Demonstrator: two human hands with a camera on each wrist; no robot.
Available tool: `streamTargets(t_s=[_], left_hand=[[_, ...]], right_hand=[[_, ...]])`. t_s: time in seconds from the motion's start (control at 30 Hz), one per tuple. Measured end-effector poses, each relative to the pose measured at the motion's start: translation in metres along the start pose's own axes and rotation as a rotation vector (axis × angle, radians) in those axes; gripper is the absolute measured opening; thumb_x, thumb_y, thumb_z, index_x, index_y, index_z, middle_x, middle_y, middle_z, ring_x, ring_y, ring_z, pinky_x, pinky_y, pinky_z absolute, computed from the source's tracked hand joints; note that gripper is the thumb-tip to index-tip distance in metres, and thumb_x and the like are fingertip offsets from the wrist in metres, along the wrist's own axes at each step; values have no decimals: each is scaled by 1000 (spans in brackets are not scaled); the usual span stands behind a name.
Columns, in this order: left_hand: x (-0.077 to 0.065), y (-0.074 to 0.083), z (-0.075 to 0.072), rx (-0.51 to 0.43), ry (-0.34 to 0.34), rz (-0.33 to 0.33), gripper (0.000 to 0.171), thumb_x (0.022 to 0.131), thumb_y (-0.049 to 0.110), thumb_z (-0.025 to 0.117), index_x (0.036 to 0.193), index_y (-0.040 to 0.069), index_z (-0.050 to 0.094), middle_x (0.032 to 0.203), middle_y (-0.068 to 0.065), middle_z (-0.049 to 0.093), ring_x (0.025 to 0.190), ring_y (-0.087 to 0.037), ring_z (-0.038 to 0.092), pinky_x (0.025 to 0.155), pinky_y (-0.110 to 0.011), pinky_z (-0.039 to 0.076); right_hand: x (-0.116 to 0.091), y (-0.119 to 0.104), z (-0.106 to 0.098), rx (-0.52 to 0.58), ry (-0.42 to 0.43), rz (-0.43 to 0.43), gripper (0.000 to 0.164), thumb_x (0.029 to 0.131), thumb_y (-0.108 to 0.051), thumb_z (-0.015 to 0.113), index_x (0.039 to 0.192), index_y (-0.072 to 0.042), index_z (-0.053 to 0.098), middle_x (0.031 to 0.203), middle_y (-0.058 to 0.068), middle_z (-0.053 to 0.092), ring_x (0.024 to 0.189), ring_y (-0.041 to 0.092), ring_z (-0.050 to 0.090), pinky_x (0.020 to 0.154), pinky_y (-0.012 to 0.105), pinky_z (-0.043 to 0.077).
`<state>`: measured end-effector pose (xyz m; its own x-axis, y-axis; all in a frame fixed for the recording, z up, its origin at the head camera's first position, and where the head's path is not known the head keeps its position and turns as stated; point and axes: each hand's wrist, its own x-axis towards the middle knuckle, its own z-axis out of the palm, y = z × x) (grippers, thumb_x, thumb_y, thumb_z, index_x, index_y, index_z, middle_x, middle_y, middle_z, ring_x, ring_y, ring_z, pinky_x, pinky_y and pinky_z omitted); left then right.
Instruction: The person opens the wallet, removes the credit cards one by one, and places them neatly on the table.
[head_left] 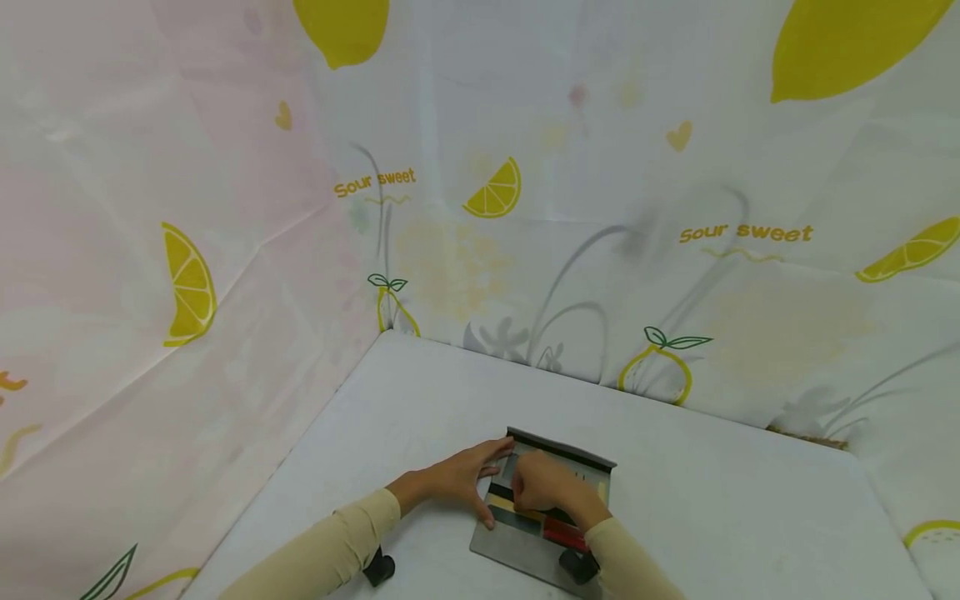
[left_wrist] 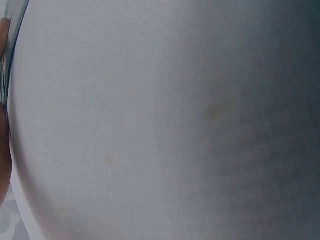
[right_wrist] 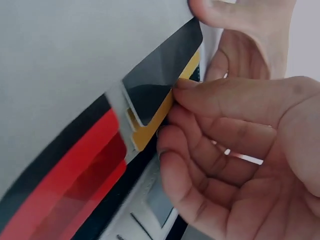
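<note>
A flat grey panel with a dark raised far edge lies on the white table, crossed by dark, yellow and red strips. My left hand spreads over its left edge, thumb on the near part and fingertips toward the far corner. My right hand is over the middle of the panel. In the right wrist view its thumb and curled index finger pinch a dark card with a rounded corner, overlapping a yellow strip. A glossy red piece sits beside it. The left wrist view shows only finger edges at its left border.
Small black devices show by both forearms. The white table extends to either side of the panel. Lemon-printed sheeting stands as walls along the table's back and left edges.
</note>
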<state>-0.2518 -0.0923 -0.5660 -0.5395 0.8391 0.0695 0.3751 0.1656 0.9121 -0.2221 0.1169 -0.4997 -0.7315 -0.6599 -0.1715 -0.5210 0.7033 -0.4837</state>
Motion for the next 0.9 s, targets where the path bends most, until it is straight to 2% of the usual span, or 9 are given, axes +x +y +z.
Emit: streamTargets(t_s=[0.17, 0.4, 0.47, 0.7, 0.9], left_hand=[[1, 0, -1, -9, -2, 2, 122, 66, 9, 90, 155, 2, 7, 160, -13, 16, 146, -23, 20, 112, -25, 35], [0, -2, -1, 20, 4, -3, 120, 67, 12, 90, 155, 2, 9, 159, -13, 19, 145, -23, 23, 110, -24, 36], [0, -2, -1, 25, 4, -6, 120, 67, 13, 91, 154, 1, 9, 159, -13, 19, 145, -24, 23, 110, -23, 36], [0, -3, -2, 33, 0, 1, 120, 67, 12, 90, 154, 1, 10, 159, -13, 19, 145, -24, 23, 109, -23, 37], [1, -3, -1, 38, -6, 9, 119, 68, 13, 90, 154, 1, 10, 159, -14, 19, 145, -25, 22, 109, -23, 37]], right_hand=[[3, 0, -1, 29, -46, 32, 21, 70, 4, 69, 56, -12, 65, 48, -13, 47, 44, 4, 38, 38, 17, 34], [6, 6, 0, 160, -115, 10, 25, 71, 8, 62, 57, -13, 60, 48, -13, 43, 44, 3, 34, 40, 17, 30], [6, 8, 0, 178, -128, 2, 25, 71, 8, 62, 58, -13, 60, 49, -12, 44, 45, 4, 34, 41, 18, 30], [8, 13, -1, 204, -142, 15, 18, 72, 7, 68, 73, -11, 69, 65, -8, 59, 53, 4, 50, 48, 20, 47], [7, 17, -4, 271, -158, 11, 18, 72, 8, 69, 73, -9, 71, 66, -2, 64, 51, 4, 52, 47, 20, 49]])
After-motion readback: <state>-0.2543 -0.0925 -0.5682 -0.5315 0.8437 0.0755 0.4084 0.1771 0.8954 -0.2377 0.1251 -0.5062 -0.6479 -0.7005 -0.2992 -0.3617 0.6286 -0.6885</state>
